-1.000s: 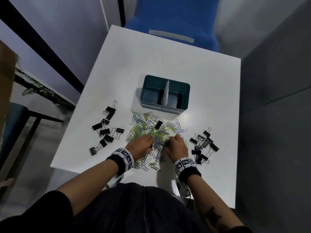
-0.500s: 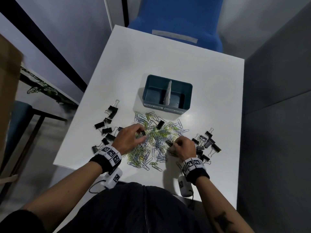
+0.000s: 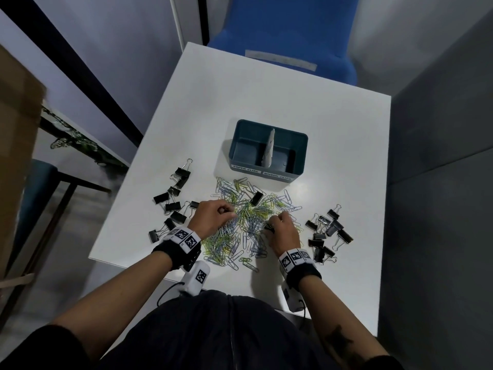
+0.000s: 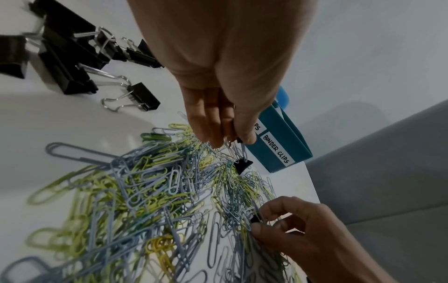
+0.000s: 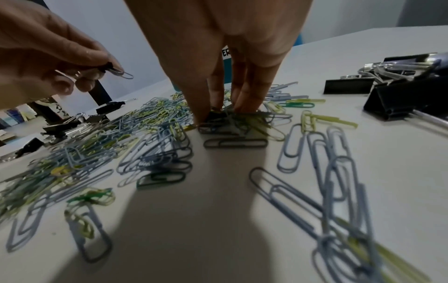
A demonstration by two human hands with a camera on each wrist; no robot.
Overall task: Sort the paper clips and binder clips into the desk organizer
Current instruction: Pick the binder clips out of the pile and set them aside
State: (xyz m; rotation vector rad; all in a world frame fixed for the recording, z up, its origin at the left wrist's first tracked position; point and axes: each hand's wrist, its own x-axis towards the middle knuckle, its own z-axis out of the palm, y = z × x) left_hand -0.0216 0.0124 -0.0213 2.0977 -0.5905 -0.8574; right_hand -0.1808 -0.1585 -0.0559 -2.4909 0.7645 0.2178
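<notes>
The teal plastic two-compartment desk organizer (image 3: 269, 150) stands mid-table, its front labels reading "PAPER CLIPS" and "BINDER CLIPS". Just before it spreads a heap of blue, green and yellow wire paper clips (image 3: 248, 222), flanked by loose black binder clips (image 3: 176, 206) on both sides. The left hand (image 3: 212, 216) pinches a small clip with tangled wires; the right hand (image 3: 284, 232) pinches a small black clip in the heap. The white table (image 3: 266, 89) lies open behind the organizer.

White table (image 3: 266, 97) beneath my grip, blue chair (image 3: 288, 28) beyond it, brown cardboard box (image 3: 16, 145) far to my left.
</notes>
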